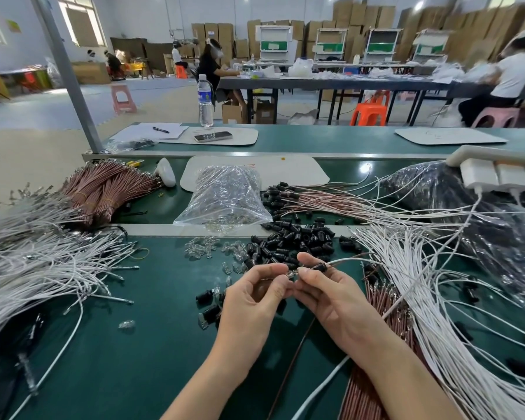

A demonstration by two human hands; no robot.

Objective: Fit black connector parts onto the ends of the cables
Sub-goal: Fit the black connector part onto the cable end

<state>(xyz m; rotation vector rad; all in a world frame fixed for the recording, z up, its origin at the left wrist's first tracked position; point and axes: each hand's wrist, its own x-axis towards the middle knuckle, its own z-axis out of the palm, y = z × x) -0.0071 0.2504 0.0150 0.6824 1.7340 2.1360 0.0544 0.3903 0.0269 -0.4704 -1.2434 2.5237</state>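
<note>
My right hand [331,294] pinches a black connector part [319,267] that sits on the end of a white cable [358,259] running off to the right. My left hand [255,298] pinches a small clear bulb [290,274] right against the connector's open end. Both hands meet above the green bench mat [140,353]. A loose heap of black connector parts [288,242] lies just beyond my fingers. Clear bulbs [205,251] are scattered to the left of that heap.
White cables [37,265] fan across the left, more white cables [455,313] and brown cables [376,301] on the right. A clear bag of bulbs [225,195] and finished cables with black ends [312,198] lie behind. Other people work at far tables.
</note>
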